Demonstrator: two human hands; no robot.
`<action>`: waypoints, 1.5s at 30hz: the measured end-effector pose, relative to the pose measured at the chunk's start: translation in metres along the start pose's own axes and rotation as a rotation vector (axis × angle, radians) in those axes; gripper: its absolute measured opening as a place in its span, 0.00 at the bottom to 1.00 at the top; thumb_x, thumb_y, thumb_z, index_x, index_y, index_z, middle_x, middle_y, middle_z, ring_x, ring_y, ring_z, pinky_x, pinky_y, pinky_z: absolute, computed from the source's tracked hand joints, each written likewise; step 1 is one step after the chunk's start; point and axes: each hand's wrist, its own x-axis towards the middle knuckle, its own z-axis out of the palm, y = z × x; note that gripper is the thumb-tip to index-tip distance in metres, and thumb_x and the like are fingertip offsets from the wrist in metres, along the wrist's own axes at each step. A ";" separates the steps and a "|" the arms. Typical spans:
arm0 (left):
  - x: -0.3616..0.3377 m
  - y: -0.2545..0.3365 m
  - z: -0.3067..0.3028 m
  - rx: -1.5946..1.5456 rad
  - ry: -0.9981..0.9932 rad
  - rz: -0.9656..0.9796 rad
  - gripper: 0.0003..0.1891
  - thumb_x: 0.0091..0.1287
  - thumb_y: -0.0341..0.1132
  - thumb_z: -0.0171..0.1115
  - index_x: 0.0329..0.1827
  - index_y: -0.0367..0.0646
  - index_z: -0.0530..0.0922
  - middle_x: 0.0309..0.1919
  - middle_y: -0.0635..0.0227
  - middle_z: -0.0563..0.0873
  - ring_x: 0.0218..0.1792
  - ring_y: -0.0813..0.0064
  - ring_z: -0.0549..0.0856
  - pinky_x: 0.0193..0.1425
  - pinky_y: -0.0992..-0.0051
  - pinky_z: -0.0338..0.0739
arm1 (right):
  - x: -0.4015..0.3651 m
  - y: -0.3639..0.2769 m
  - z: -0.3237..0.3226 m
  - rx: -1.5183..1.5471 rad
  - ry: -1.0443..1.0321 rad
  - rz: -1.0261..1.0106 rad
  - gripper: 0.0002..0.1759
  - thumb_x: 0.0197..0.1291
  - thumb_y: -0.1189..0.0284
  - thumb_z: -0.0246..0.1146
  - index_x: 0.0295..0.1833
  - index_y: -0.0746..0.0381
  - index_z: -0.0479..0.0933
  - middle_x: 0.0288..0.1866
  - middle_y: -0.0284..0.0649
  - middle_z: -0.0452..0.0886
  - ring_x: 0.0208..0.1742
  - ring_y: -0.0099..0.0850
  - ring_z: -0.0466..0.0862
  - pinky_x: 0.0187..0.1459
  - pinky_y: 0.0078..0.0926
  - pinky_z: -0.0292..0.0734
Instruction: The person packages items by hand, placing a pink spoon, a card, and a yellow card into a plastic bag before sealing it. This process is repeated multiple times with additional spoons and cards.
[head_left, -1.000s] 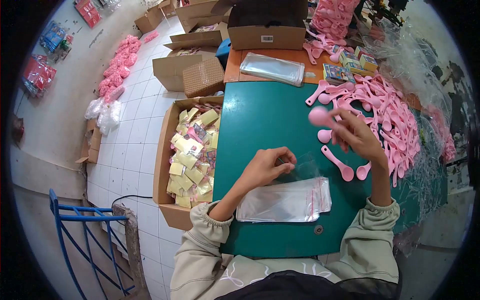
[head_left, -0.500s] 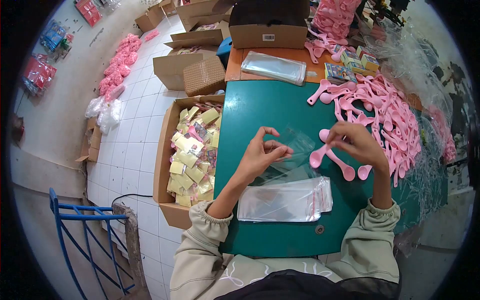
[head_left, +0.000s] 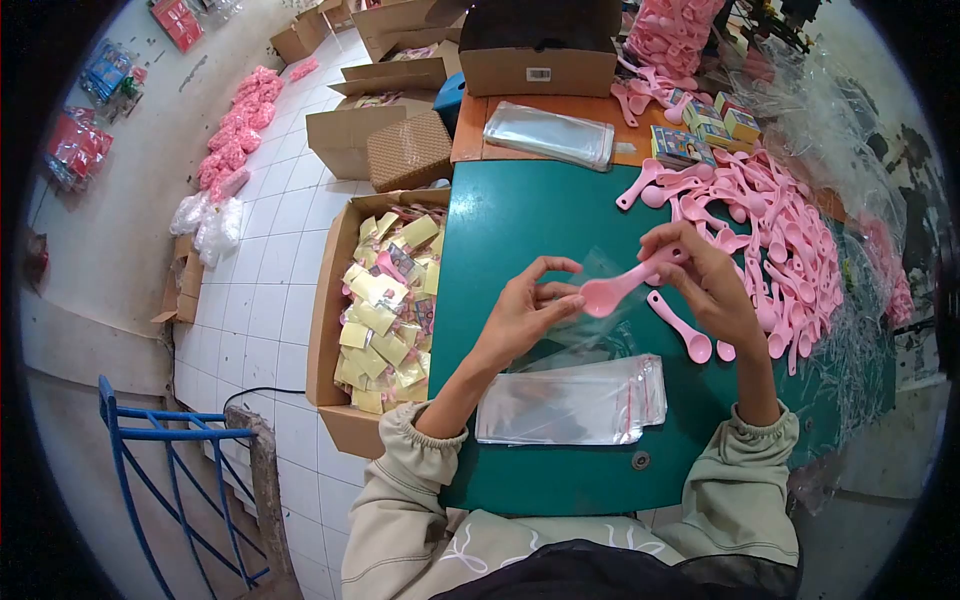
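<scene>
Over the green table (head_left: 530, 210), my right hand (head_left: 708, 285) grips a pink measuring spoon (head_left: 606, 295) by the handle end, its bowl pointing left. My left hand (head_left: 528, 308) pinches a clear plastic bag (head_left: 600, 262) between thumb and fingers, and the spoon's bowl overlaps the bag right at those fingertips. Just below lies a stack of clear plastic bags (head_left: 560, 408) with adhesive strips at the right end. A loose pink spoon (head_left: 682, 330) rests beside my right hand, left of the large pile of pink spoons (head_left: 790, 250).
A carton (head_left: 327, 330) of packed pieces with yellow cards stands against the table's left side. More clear bags (head_left: 550, 135), small colourful boxes (head_left: 682, 147) and a brown carton (head_left: 538, 72) are at the back. Crumpled plastic wrap (head_left: 850, 150) hangs at the right. A blue metal frame (head_left: 180, 434) stands lower left.
My right hand has picked up a pink spoon from beside the pile and brought its bowl left to the bag. My left hand stays nearly in place with the bag.
</scene>
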 end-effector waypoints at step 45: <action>-0.012 0.093 -0.019 0.306 -0.103 0.025 0.15 0.74 0.38 0.47 0.48 0.33 0.76 0.38 0.57 0.85 0.39 0.71 0.87 0.43 0.78 0.82 | 0.006 0.043 -0.025 -0.939 -0.018 0.213 0.09 0.57 0.72 0.59 0.38 0.67 0.77 0.33 0.50 0.82 0.30 0.44 0.83 0.34 0.40 0.78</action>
